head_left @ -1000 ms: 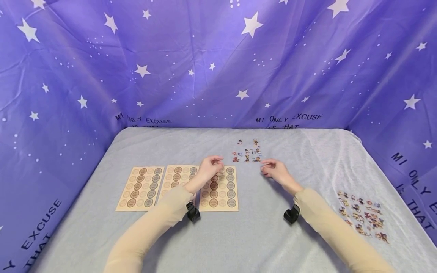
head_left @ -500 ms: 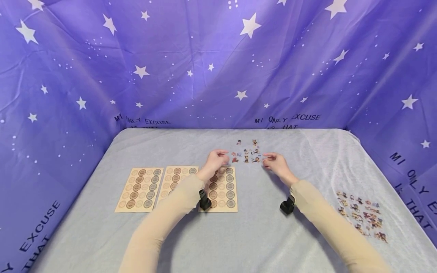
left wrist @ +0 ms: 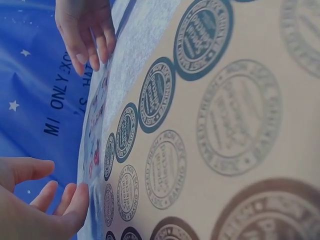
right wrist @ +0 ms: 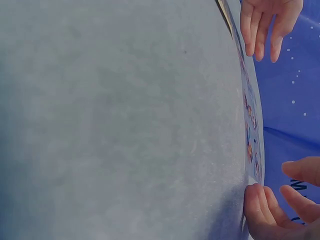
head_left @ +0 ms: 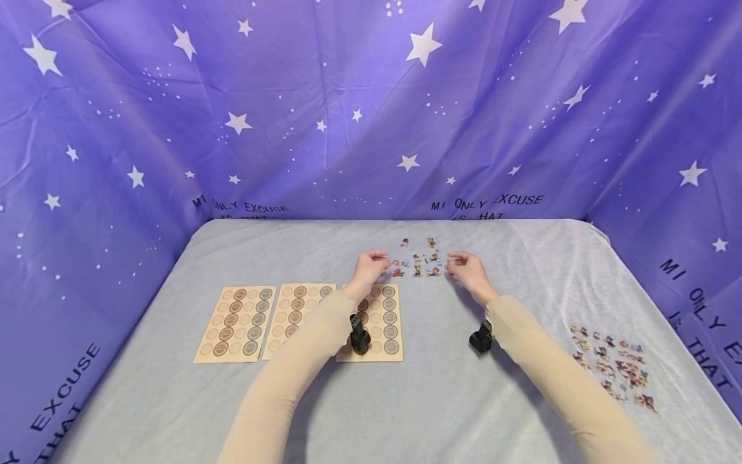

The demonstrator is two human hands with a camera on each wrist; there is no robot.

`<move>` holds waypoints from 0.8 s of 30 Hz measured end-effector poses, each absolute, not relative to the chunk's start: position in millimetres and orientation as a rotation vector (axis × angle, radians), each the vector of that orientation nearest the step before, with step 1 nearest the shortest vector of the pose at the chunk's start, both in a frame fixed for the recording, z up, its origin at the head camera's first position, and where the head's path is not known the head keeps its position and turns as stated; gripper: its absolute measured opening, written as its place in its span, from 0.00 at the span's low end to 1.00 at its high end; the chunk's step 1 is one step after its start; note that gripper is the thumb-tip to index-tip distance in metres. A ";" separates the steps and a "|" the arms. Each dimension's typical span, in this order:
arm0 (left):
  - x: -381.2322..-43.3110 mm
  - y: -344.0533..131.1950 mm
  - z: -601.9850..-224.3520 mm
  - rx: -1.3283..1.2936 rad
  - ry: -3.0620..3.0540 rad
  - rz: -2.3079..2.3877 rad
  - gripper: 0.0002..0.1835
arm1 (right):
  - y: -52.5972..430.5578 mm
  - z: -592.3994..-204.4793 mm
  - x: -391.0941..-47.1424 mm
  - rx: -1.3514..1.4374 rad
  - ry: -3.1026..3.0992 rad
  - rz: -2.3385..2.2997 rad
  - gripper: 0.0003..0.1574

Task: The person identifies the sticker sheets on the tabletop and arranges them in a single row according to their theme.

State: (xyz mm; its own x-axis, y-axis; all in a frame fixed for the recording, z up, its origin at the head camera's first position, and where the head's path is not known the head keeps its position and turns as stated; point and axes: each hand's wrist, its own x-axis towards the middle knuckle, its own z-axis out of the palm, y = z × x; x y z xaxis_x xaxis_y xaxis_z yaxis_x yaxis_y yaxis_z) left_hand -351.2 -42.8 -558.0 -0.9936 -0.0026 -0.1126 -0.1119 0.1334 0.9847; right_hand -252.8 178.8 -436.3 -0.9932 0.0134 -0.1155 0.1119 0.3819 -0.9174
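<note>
A small group of colourful cartoon-figure stickers [head_left: 417, 265] lies toward the back of the table, between my two hands. My left hand [head_left: 371, 269] is at its left side, above the far end of the right tan label sheet [head_left: 395, 332]. In the left wrist view, the left thumb and fingers [left wrist: 75, 205] are apart and loosely bent, with nothing between them. On the other side is my right hand [head_left: 471, 276], its fingertips close to the stickers' right edge. The right wrist view shows the right thumb [right wrist: 300, 169] spread from the fingers, whose tips are low at the table surface.
Two more tan sheets, the left one [head_left: 234, 322] and the middle one [head_left: 290, 309], bear rows of round brown and grey labels. A larger group of cartoon stickers [head_left: 614, 367] lies at the right. Purple star-patterned cloth [head_left: 324, 154] surrounds the grey-covered table [head_left: 435, 412].
My left hand has moved right and away from me, from over the right label sheet to the stickers' left side. My right hand has shifted slightly farther from me.
</note>
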 end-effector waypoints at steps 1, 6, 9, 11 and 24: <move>-354.0 -42.8 -560.0 -0.141 2.286 2.009 0.14 | 178.7 -437.1 -254.2 0.116 2.545 -1.689 0.27; -416.2 -46.3 -640.2 -0.208 2.218 2.027 0.15 | 176.8 -442.3 -260.6 0.121 2.580 -1.678 0.26; -408.9 -44.3 -631.7 -0.236 2.217 2.030 0.15 | 175.7 -445.2 -263.2 0.130 2.592 -1.682 0.26; -386.2 -42.6 -603.2 -0.231 2.216 2.042 0.15 | 175.0 -446.3 -264.7 0.135 2.601 -1.677 0.26; -363.0 -37.9 -562.3 -0.221 2.275 1.932 0.18 | 196.6 -502.1 -306.3 0.085 2.450 -1.896 0.26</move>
State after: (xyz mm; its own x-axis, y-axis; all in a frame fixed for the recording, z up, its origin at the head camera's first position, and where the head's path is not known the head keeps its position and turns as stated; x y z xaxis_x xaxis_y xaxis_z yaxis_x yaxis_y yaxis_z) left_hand -363.0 -37.9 -562.3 -0.9781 -0.0157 -0.2077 -0.2075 0.1603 0.9650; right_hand -306.3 196.6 -502.1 -0.9976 0.0175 -0.0674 0.0696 0.2499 -0.9658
